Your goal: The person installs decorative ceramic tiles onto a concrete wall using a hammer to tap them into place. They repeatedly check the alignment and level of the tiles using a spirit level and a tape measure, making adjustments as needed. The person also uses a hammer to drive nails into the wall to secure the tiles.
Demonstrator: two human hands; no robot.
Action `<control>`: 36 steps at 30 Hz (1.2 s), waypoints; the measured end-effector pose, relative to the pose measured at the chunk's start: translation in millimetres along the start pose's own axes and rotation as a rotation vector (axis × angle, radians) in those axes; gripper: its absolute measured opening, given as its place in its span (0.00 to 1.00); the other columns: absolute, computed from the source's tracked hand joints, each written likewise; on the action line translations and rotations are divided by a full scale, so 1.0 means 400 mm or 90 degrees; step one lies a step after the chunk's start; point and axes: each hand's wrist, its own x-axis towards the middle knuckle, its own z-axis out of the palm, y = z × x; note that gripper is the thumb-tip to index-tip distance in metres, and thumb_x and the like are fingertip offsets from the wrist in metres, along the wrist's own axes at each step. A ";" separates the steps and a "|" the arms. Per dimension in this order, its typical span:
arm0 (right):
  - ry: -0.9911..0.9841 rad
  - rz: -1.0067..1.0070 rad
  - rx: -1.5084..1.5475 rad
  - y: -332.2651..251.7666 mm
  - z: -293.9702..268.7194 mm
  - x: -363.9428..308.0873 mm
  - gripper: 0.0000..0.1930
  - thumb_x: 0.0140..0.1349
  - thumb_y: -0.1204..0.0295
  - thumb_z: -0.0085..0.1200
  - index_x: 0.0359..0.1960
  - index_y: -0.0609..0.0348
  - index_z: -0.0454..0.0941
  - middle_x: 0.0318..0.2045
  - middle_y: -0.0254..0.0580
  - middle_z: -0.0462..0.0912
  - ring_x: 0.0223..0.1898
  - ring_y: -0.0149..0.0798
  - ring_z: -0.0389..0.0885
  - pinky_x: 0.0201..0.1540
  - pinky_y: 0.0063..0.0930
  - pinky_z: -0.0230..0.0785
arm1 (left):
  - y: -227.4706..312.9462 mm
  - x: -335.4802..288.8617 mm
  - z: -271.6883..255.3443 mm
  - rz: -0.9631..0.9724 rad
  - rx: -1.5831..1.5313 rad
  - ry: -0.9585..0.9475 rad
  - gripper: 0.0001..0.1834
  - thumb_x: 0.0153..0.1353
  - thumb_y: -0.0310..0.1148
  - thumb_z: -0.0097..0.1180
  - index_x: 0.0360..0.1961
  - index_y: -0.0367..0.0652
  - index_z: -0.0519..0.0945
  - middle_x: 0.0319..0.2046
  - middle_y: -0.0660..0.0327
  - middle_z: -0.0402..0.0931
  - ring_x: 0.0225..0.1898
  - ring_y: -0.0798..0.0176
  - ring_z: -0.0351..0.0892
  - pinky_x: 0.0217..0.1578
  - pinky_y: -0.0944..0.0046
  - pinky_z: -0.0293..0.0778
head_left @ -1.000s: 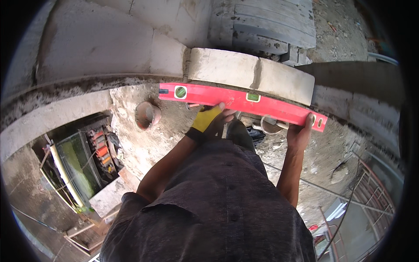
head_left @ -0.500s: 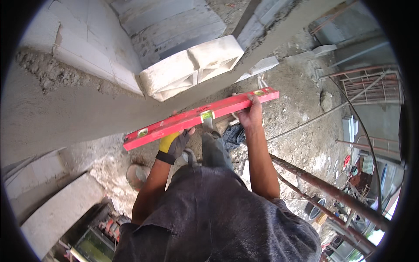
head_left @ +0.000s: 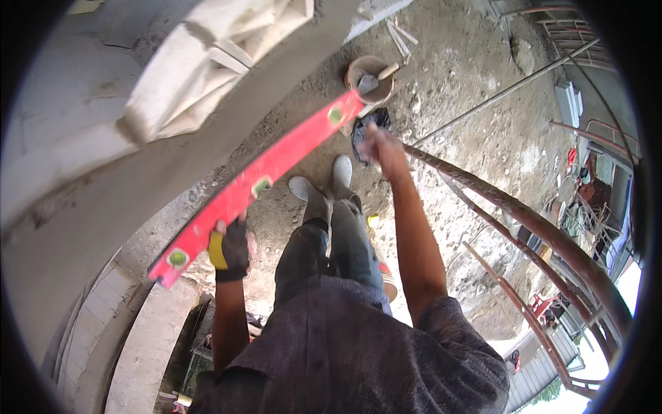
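A red spirit level (head_left: 289, 148) slants up from lower left to upper right alongside the smooth grey mortar face of the wall (head_left: 227, 127). My left hand (head_left: 231, 250), in a yellow and dark glove, grips the level near its lower-left end. My right hand (head_left: 383, 152) is bare and slightly blurred. It is apart from the level, to the right of the upper end, fingers loosely spread with nothing seen in them. Pale hollow blocks with triangular recesses (head_left: 196, 76) sit on top of the wall at the upper left.
Beyond the level's upper end stands a round bucket (head_left: 350, 72) with a trowel (head_left: 369, 83) in it. A dark plastic bag (head_left: 359, 138) lies near it. Rusty metal poles (head_left: 510, 203) cross the right side. My boots (head_left: 342, 172) are on rough, rubble-strewn ground.
My right hand has let go of the level. The level has tilted more steeply, its right end swinging up, still in my left hand. The view has shifted, showing my boots and the bucket.
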 end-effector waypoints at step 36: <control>0.162 0.514 -0.373 1.776 -0.497 -0.030 0.33 0.47 0.71 0.65 0.57 0.61 0.68 0.51 0.61 0.78 0.53 0.53 0.78 0.54 0.39 0.72 | -0.641 0.228 -0.246 -0.181 0.898 -0.577 0.17 0.48 0.30 0.64 0.42 0.42 0.81 0.36 0.55 0.78 0.42 0.50 0.79 0.51 0.53 0.73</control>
